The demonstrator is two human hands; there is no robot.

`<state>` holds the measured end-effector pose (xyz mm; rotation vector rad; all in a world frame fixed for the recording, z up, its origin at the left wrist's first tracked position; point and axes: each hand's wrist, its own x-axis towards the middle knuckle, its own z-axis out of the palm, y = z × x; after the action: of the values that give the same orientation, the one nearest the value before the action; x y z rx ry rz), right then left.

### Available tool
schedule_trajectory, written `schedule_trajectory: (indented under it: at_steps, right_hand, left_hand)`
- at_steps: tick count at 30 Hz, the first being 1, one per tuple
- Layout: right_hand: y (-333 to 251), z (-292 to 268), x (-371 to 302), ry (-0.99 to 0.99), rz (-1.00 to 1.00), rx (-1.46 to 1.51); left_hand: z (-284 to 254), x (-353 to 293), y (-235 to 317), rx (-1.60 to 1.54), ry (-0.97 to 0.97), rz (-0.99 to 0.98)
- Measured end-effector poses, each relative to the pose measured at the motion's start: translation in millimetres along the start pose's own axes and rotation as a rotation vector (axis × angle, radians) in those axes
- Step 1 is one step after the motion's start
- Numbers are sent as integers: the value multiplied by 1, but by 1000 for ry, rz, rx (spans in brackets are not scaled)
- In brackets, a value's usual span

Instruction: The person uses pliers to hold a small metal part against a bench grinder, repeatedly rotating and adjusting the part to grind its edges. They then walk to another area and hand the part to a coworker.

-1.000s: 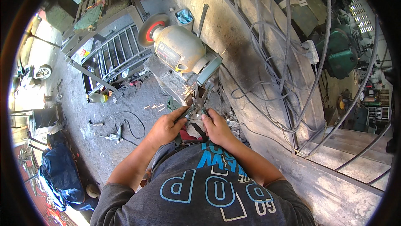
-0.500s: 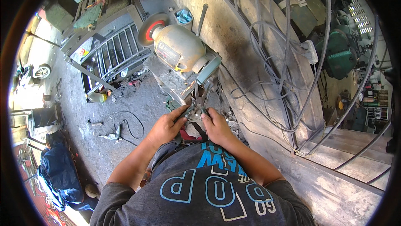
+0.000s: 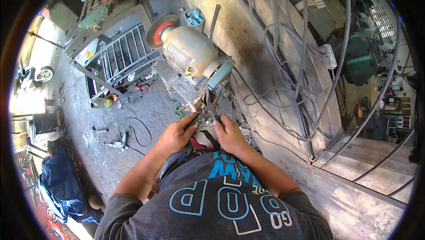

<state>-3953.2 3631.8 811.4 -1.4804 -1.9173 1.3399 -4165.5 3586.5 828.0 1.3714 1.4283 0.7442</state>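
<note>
My left hand (image 3: 175, 136) is curled shut round the dark handle of a pair of metal pliers-like tongs (image 3: 208, 111), thumb on top and fingers wrapped under it; my right hand (image 3: 228, 134) is closed the same way on the other handle, knuckles up, so the two hands sit just beside each other with the tool between them; the tool's slim metal nose points away from me and up toward the beige, drum-shaped bench grinder (image 3: 190, 54), its tip lying at the grey guard (image 3: 220, 74) on the near end of that machine; whether the tip grips some small piece I cannot tell, for it is too small and partly hidden by the guard; the grinder stands on a worn, rusty metal stand (image 3: 179, 85), and at its far end sits a round wheel with a red centre (image 3: 159, 29); just beyond that wheel is a small pot with something blue in it (image 3: 195, 17); to my right runs a long, dusty concrete ledge (image 3: 265, 76) strewn with loops of grey cable (image 3: 283, 71); to my left, on the grey floor (image 3: 110, 120), lie a black-barred metal grille (image 3: 119, 60) and a small hand drill (image 3: 119, 142) with its cord; my grey printed shirt (image 3: 217, 200) fills the lower part of the view.
</note>
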Motion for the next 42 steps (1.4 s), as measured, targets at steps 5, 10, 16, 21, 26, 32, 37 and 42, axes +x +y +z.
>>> schedule_trajectory:
  at_steps: [5,10,16,21,26,32,37,42]
  right_hand:
    - [1,0,-1,-35,29,125]
    - [4,1,-1,-57,49,172]
    - [9,2,0,-72,66,196]
    - [10,3,-1,-78,77,171]
    - [-10,-6,-13,29,-148,-40]
    - [-43,-38,-34,2,-248,33]
    - [-65,-58,-46,135,-461,24]
    - [-89,-59,-58,270,-612,176]
  left_hand:
    - [0,-2,1,40,-7,-62]
    - [-2,-2,6,65,-13,-101]
    - [-3,-3,12,122,2,-103]
    - [-4,-4,13,145,-11,-108]
    - [-5,-17,15,92,-15,-35]
    - [-2,-25,29,131,72,255]
    - [3,-28,57,146,162,396]
    - [56,-28,88,-63,350,664]
